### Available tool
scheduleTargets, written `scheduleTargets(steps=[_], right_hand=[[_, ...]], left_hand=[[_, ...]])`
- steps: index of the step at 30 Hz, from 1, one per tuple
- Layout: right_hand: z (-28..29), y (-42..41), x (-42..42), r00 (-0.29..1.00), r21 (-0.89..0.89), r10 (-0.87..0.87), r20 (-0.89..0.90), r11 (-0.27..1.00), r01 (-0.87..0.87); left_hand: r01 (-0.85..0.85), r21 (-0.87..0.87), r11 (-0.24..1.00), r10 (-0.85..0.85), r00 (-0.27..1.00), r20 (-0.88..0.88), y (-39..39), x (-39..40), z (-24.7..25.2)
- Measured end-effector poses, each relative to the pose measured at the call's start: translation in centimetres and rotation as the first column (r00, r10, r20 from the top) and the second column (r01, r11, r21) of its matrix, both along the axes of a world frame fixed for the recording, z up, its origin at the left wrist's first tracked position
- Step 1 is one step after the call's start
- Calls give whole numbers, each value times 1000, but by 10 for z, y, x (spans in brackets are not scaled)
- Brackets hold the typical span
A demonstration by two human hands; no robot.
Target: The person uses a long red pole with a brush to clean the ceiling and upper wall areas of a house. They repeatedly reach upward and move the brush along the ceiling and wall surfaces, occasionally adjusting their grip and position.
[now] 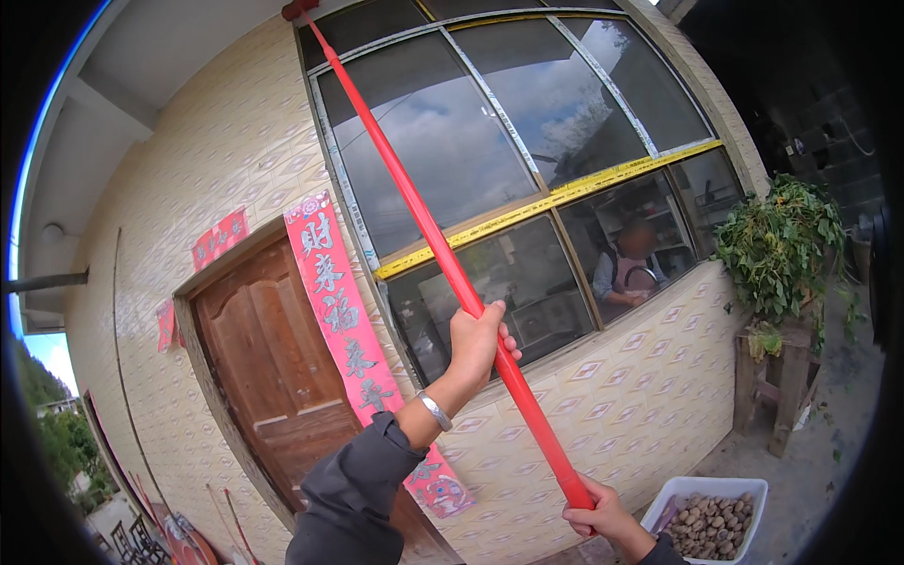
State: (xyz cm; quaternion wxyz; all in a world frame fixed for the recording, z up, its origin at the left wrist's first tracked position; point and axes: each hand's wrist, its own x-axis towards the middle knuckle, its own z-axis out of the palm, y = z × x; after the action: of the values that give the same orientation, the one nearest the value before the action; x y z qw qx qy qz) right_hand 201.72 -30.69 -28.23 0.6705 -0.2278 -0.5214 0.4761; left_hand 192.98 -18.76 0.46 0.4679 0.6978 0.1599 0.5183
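Note:
A long red telescopic pole point(429, 227) slants from the lower right up to the top of the window. My left hand point(482, 340), with a silver bracelet at the wrist, is wrapped around its middle. Lower down, my right hand point(600, 506) grips the pole close to its bottom end. The dark red head point(299, 8) of the pole is up where the tiled wall meets the ceiling, by the window's upper left corner; whether it touches anything I cannot tell. Behind the pole is the large window point(431, 145), its frame partly covered with yellow and white printed film.
A brown wooden door point(272, 353) stands left, beside a red paper banner point(339, 304) bearing writing. A white tub point(759, 494) of walnut-like nuts point(713, 526) sits at lower right. Leafy stalks point(780, 244) heap on a wooden stool point(770, 381). A person point(628, 265) shows through the glass.

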Motion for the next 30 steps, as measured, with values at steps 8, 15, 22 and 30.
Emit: scheduleTargets(steps=[8,15,22,30], right_hand=[[-6,-35,-20,590,316,-783,195,620,718],[-21,-57,-51,636,110,-753,167,655,747],[-15,-63,-58,801,-46,-592,92,801,597],[-34,-10,-38,814,258,-539,218,836,484]], left_hand=[[449,-136,883,-459,887,-50,-28,52,-4],[533,-208,820,-562,819,-113,-43,72,-22],[465,-215,859,-496,860,-117,-33,50,-25],[256,-181,949,-259,966,11,5,-33,-41]])
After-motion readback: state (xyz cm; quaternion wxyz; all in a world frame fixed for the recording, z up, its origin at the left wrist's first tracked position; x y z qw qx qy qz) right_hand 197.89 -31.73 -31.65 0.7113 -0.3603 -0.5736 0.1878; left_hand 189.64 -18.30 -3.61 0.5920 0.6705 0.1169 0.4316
